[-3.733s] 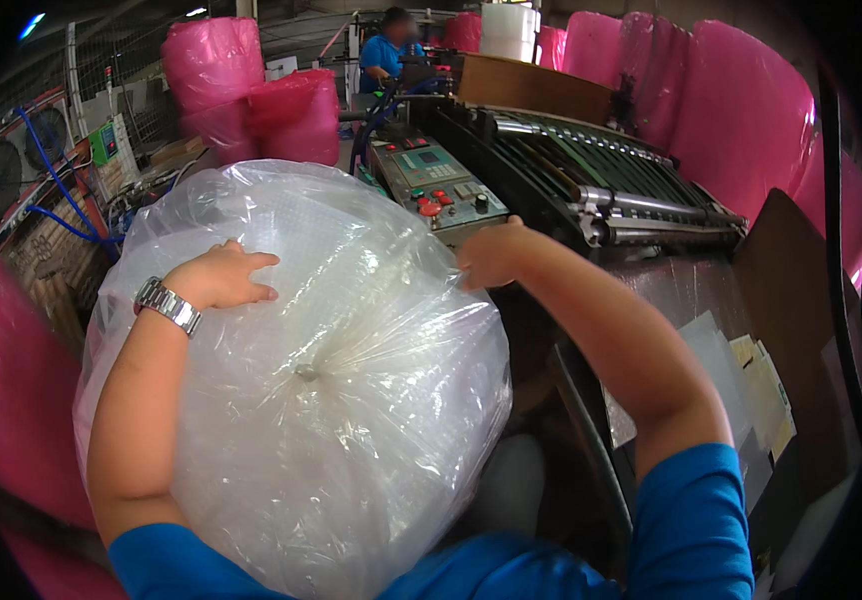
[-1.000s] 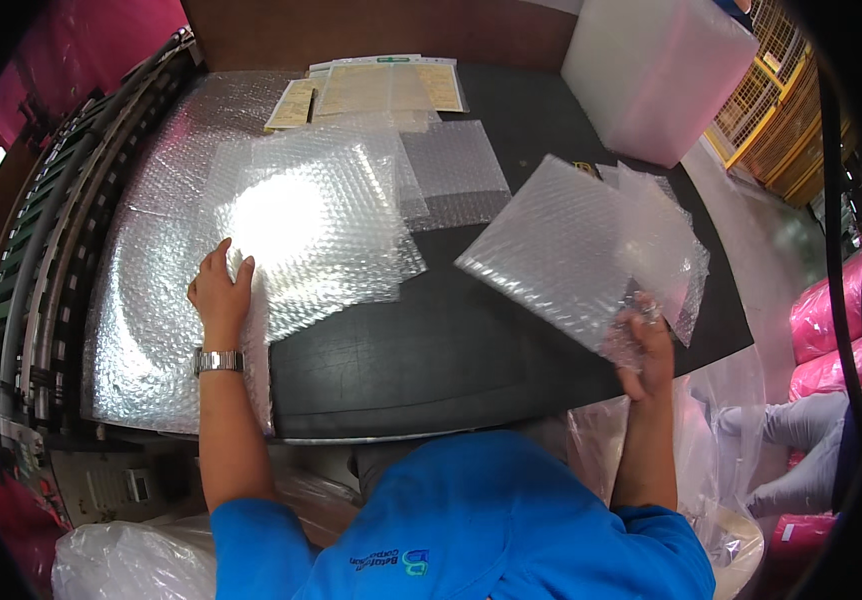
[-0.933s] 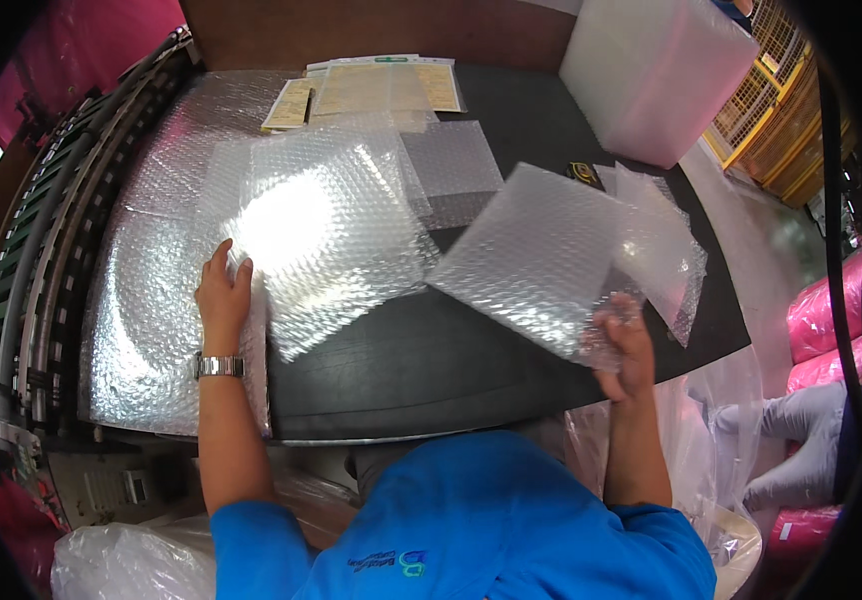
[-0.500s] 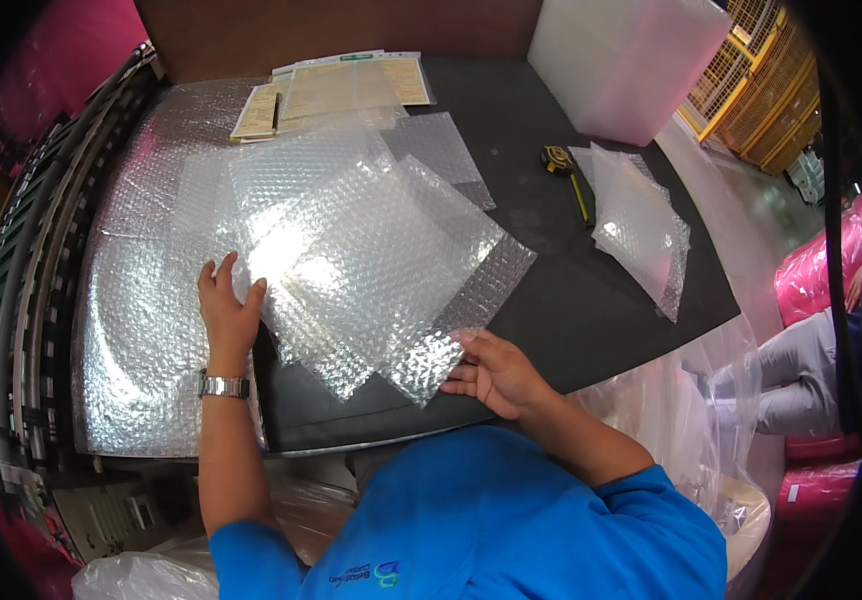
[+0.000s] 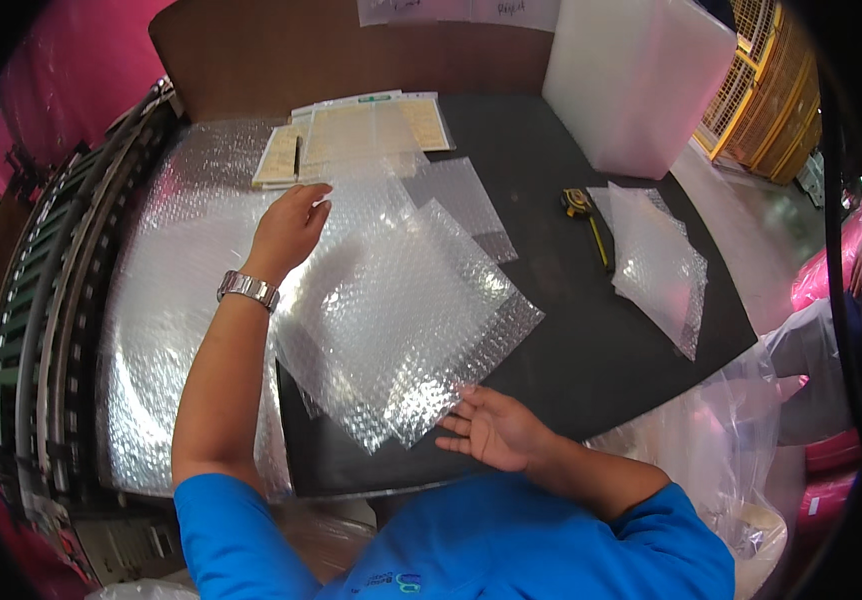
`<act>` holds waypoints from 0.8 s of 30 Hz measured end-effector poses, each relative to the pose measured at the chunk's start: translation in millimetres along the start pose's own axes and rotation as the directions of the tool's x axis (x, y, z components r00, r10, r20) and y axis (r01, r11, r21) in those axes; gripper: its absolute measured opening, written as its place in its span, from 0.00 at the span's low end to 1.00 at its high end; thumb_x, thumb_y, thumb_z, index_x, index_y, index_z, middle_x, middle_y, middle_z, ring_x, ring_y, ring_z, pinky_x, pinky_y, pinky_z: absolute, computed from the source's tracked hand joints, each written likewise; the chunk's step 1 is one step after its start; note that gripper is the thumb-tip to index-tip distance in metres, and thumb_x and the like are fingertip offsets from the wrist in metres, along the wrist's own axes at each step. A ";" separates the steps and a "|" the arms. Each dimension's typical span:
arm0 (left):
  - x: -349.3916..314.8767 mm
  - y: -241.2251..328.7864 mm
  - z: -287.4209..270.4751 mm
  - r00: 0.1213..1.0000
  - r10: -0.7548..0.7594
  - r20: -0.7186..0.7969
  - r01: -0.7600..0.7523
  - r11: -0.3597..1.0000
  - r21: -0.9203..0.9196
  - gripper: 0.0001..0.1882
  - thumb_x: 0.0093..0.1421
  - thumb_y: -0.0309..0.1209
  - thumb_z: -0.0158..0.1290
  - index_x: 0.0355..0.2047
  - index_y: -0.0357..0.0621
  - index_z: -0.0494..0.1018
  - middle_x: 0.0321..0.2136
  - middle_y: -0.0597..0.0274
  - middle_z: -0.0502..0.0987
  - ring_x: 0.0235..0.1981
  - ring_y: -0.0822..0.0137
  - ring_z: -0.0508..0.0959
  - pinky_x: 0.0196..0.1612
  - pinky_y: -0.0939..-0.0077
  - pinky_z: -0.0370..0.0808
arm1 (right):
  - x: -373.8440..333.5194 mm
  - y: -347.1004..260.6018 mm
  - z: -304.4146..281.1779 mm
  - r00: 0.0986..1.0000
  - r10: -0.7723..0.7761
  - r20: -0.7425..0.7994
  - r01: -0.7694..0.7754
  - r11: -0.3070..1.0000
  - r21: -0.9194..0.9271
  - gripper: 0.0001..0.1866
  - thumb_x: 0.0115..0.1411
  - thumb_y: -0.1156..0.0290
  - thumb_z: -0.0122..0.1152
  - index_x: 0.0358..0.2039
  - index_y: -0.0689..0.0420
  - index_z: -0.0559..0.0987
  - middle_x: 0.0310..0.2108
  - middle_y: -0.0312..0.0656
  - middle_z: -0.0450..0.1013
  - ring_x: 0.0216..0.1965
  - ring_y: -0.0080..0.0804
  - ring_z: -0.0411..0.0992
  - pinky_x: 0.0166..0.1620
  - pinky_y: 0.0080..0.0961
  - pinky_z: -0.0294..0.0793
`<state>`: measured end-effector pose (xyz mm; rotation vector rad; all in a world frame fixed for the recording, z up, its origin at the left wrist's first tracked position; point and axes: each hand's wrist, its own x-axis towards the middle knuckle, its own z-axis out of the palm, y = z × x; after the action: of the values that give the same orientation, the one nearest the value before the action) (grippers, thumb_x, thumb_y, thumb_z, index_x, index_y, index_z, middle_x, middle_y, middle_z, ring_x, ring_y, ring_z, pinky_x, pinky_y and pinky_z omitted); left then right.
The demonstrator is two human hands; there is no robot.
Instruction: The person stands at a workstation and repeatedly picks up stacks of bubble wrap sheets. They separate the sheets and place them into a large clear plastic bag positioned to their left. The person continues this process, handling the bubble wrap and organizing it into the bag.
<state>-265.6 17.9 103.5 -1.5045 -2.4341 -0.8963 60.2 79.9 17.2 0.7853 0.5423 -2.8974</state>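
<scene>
Clear bubble wrap bags [image 5: 391, 290] lie overlapping at different angles on the black-topped table [image 5: 591, 370]. My left hand [image 5: 291, 228], with a metal watch [image 5: 248, 289] at its wrist, is over the upper left part of these bags. Its fingers point right and the thumb stands apart, with nothing held. At the near right corner of the top bag, my right hand [image 5: 496, 430] has that edge between thumb and forefinger. The other fingers of this hand are loosely stretched out beside the corner.
A bubble wrap sheet [image 5: 181, 330] covers the table's left side, alongside a roller rack [image 5: 36, 330]. Papers with a pen [image 5: 297, 155] lie at the back. A tape measure [image 5: 576, 203], partly pulled out, lies by smaller bubble wrap pieces [image 5: 659, 255]. A foam block [image 5: 636, 85] stands behind.
My left hand has moved away from the bags' left edge, up and to the right over them. The right hand stays at the near corner. The whole view has shifted slightly.
</scene>
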 end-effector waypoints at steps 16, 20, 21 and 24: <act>74.0 -58.7 47.3 0.674 -0.536 0.508 0.289 0.824 0.487 0.39 0.54 0.58 0.36 0.49 0.33 0.62 0.47 0.41 0.65 0.51 0.52 0.65 0.53 0.66 0.60 | 33.4 -24.1 12.5 0.997 -0.037 -0.073 0.034 0.999 -0.042 0.20 0.55 0.68 0.52 0.46 0.52 0.58 0.46 0.37 0.57 0.51 0.33 0.57 0.49 0.36 0.58; 56.9 -30.4 68.6 0.653 -0.390 0.650 0.212 0.917 0.337 0.36 0.58 0.53 0.32 0.48 0.26 0.61 0.46 0.34 0.65 0.50 0.46 0.65 0.53 0.66 0.59 | 8.5 -35.3 7.2 0.957 -0.223 -0.184 0.215 0.975 -0.062 0.27 0.53 0.70 0.54 0.51 0.52 0.54 0.46 0.42 0.57 0.48 0.36 0.60 0.49 0.38 0.58; 53.4 -6.7 62.6 0.627 -0.379 0.681 0.230 0.925 0.303 0.37 0.58 0.54 0.31 0.50 0.27 0.59 0.49 0.38 0.63 0.51 0.50 0.64 0.54 0.69 0.58 | 1.1 -38.3 4.8 0.935 -0.277 -0.223 0.267 0.961 -0.078 0.29 0.53 0.70 0.54 0.53 0.52 0.52 0.47 0.43 0.56 0.48 0.37 0.60 0.50 0.39 0.58; 39.3 8.0 72.2 0.612 -0.353 0.708 0.658 0.723 -0.209 0.38 0.58 0.56 0.30 0.51 0.28 0.57 0.52 0.44 0.61 0.54 0.56 0.61 0.56 0.72 0.55 | -18.6 -48.6 -8.7 0.851 -0.447 -0.274 0.412 0.894 -0.178 0.39 0.51 0.71 0.55 0.58 0.55 0.44 0.53 0.51 0.51 0.55 0.42 0.52 0.54 0.46 0.51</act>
<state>-264.9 90.7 64.5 -1.3666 -3.5013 -1.3148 71.7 128.3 34.8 1.2572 1.0290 -3.1080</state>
